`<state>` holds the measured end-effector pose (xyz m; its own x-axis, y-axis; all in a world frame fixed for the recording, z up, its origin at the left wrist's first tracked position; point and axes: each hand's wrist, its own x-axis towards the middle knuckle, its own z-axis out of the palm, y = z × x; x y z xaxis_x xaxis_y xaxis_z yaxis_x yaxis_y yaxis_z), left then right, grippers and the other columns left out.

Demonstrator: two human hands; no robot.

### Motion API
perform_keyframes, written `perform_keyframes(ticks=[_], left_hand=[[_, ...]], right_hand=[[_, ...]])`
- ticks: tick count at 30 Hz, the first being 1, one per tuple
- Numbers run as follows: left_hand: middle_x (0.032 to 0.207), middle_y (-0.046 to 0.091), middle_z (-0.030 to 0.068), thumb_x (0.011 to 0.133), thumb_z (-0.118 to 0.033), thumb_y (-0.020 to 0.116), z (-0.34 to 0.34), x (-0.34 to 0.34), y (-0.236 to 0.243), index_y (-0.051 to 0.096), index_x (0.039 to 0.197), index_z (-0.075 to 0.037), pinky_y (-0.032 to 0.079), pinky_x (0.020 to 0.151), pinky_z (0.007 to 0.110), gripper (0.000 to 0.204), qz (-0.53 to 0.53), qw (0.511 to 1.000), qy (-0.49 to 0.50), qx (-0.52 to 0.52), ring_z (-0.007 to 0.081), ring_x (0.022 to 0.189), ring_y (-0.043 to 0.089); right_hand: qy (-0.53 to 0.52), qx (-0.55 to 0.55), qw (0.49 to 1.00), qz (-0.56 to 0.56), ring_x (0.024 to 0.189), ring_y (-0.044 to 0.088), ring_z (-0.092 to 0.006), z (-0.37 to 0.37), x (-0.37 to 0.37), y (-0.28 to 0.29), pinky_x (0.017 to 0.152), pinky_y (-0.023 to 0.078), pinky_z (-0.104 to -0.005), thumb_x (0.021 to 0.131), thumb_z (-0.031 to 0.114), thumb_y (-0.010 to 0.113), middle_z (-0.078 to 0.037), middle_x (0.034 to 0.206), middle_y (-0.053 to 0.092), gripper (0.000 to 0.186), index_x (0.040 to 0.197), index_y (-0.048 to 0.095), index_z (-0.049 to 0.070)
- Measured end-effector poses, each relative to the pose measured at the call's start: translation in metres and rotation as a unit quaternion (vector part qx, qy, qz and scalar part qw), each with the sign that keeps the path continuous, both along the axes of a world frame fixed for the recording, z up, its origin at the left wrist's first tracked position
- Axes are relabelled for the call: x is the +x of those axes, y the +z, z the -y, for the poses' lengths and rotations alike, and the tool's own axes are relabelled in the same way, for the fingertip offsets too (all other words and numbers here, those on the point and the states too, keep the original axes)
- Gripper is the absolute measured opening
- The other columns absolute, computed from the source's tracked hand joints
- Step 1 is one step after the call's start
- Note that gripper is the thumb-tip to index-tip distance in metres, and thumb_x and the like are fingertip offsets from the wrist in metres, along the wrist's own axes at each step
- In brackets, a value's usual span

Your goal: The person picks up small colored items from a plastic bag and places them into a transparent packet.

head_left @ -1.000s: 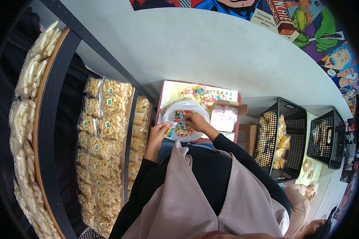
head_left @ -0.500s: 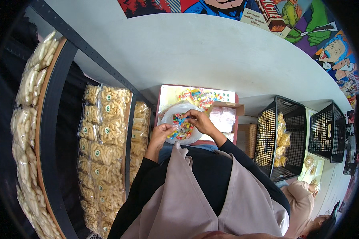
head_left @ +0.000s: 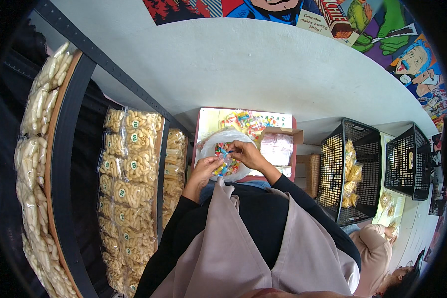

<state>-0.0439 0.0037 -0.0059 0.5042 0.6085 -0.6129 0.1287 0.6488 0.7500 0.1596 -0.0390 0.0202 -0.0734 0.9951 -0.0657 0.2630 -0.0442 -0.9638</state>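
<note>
Far left: curved dark shelving rack (head_left: 64, 164) stocked with clear packets of pale puffed snacks (head_left: 131, 164), rows stacked edge to edge.

Centre left: left hand (head_left: 203, 169) raised from a black sleeve, fingers curled and pressed against the lower left side of a clear plastic bag of multicoloured sweets (head_left: 223, 154). Bag held above a pink-rimmed tray (head_left: 199, 130) carrying more loose coloured sweets, just in front of the chest and a beige apron (head_left: 243, 248).

Centre: right hand (head_left: 246, 155) over the bag mouth, fingertips drawn together in a pinch on the film or a small piece at the opening; exact item pinched too small to tell.

Risk: thin, slack film gripped at two points only. Probable spill over the tray if either pinch loosens while the mouth is open. Probable tear if both hands pull apart.

Centre right: open cardboard box (head_left: 278, 146) of small clear packets, touching the tray edge; within reach of a dropped bag.

Right: two black mesh baskets (head_left: 355, 169), nearer one holding snack packets. Lower right: another person in a beige sleeve (head_left: 375, 253), well apart from the bag.
</note>
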Motion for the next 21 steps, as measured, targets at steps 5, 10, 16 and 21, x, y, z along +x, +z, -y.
perform_keyframes(ticks=[5, 10, 16, 21], left_hand=[[0.083, 0.062, -0.0017, 0.088, -0.025, 0.065, -0.001, -0.005, -0.01, 0.063, 0.101, -0.003, 0.037, 0.049, 0.017, 0.026, 0.063, 0.998, -0.008, -0.022, 0.0021, 0.065, 0.053], [0.081, 0.06, -0.0016, 0.088, -0.024, 0.064, 0.001, 0.003, 0.002, 0.062, 0.102, -0.001, 0.045, 0.056, 0.018, 0.027, 0.063, 0.997, 0.003, -0.037, 0.0044, 0.066, 0.055], [0.088, 0.063, 0.0022, 0.09, -0.021, 0.062, 0.001, 0.003, -0.008, 0.062, 0.101, -0.001, 0.048, 0.068, 0.023, 0.023, 0.074, 0.995, 0.016, -0.065, 0.0078, 0.079, 0.058], [0.093, 0.064, 0.004, 0.089, -0.02, 0.062, 0.002, 0.003, -0.015, 0.062, 0.104, 0.0, 0.05, 0.071, 0.024, 0.025, 0.095, 0.993, 0.02, -0.065, 0.0097, 0.083, 0.06]], right_hand=[[0.014, 0.01, 1.0, -0.021, 0.076, 0.057, -0.0104, -0.003, -0.005, -0.023, 0.07, 0.048, -0.0255, 0.082, 0.003, 0.066, -0.004, 0.082, 0.061, 0.011, 0.091, 0.061, -0.001], [-0.01, -0.015, 0.999, -0.026, 0.077, 0.057, -0.0101, -0.001, 0.0, -0.028, 0.07, 0.048, -0.0249, 0.083, 0.002, 0.065, -0.004, 0.083, 0.061, 0.01, 0.091, 0.061, -0.001], [0.021, -0.049, 0.997, -0.063, 0.077, 0.057, -0.0117, -0.004, 0.001, -0.039, 0.07, 0.047, -0.0258, 0.083, 0.003, 0.065, -0.005, 0.082, 0.061, 0.01, 0.091, 0.061, -0.001], [0.04, -0.009, 0.999, -0.011, 0.077, 0.057, -0.0123, 0.0, -0.004, -0.038, 0.07, 0.047, -0.0276, 0.083, 0.005, 0.066, -0.004, 0.081, 0.06, 0.01, 0.09, 0.061, 0.0]])
